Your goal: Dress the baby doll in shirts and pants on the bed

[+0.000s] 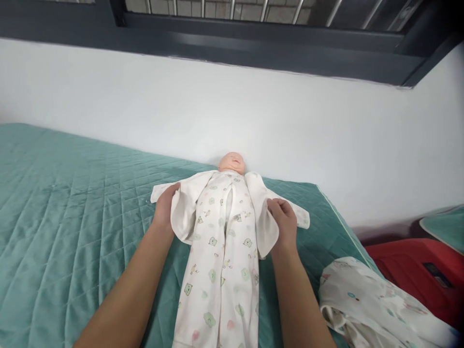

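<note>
A baby doll (232, 163) lies face up with its head by the wall. White printed baby clothes (217, 270) with green and pink animal figures cover its body and legs. Over the shoulders is a white baby jacket (264, 224), its front spread to both sides and its sleeves stretched outward. My left hand (167, 205) is closed on the jacket's edge at the left, its fingertips partly hidden by the cloth. On the other side, my right hand (284, 222) pinches the opposite front edge between thumb and fingers.
The doll rests on a green quilted bed cover (72, 217). A bundled white printed cloth (369, 299) lies at the lower right, beside a red object (416, 266). Behind are a white wall (217, 106) and a dark window frame (253, 46) with bars.
</note>
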The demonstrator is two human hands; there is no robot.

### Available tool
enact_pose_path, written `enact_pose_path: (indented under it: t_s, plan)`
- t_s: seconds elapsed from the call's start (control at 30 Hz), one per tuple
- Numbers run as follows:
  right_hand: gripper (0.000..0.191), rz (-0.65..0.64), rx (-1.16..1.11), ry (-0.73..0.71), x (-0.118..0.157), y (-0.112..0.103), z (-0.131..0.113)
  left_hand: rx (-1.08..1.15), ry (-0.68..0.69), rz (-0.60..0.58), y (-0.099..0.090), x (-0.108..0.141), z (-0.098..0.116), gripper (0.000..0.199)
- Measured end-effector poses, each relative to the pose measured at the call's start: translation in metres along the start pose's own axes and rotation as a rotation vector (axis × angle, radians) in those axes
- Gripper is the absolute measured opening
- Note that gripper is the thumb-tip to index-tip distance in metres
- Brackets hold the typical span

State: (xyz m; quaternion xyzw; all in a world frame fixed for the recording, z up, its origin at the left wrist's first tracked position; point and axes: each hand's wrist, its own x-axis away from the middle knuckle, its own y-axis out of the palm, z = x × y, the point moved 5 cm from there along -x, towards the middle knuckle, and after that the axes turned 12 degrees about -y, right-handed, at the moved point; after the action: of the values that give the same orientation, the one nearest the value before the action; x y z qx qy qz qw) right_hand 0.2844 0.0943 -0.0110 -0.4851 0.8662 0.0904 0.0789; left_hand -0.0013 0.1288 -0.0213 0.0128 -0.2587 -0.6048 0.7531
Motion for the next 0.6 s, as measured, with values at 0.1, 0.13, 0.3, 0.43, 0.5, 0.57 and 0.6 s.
enact_pose_path:
  t_s: [0.1, 0.13, 0.3, 0.43, 0.5, 0.57, 0.6]
  plan:
    - [0.03, -0.05, -0.01, 0.047, -0.007, -0.007, 0.007, -0.021, -0.01, 0.078, -0.009, -0.006, -0.001, 0.029]
    - [0.033, -0.075, 0.016, 0.027, -0.008, -0.006, 0.008, -0.047, 0.002, 0.11, -0.009, -0.007, -0.001, 0.03]
    - [0.049, -0.163, 0.279, -0.13, -0.005, 0.002, 0.013, -0.29, 0.016, 0.08, 0.008, -0.008, -0.005, 0.046]
    - [0.05, -0.283, 0.352, -0.163, -0.002, 0.009, 0.015, -0.462, 0.01, 0.024, 0.014, -0.011, -0.01, 0.043]
    - [0.048, -0.3, 0.36, -0.158, -0.001, 0.009, 0.014, -0.554, 0.086, 0.056, 0.012, -0.013, -0.008, 0.036]
    - [0.044, -0.278, 0.366, -0.154, -0.002, 0.008, 0.012, -0.606, 0.159, 0.061, 0.011, -0.015, -0.005, 0.031]
    - [0.042, -0.276, 0.369, -0.151, -0.002, 0.008, 0.012, -0.604, 0.182, 0.053, 0.01, -0.016, -0.004, 0.03]
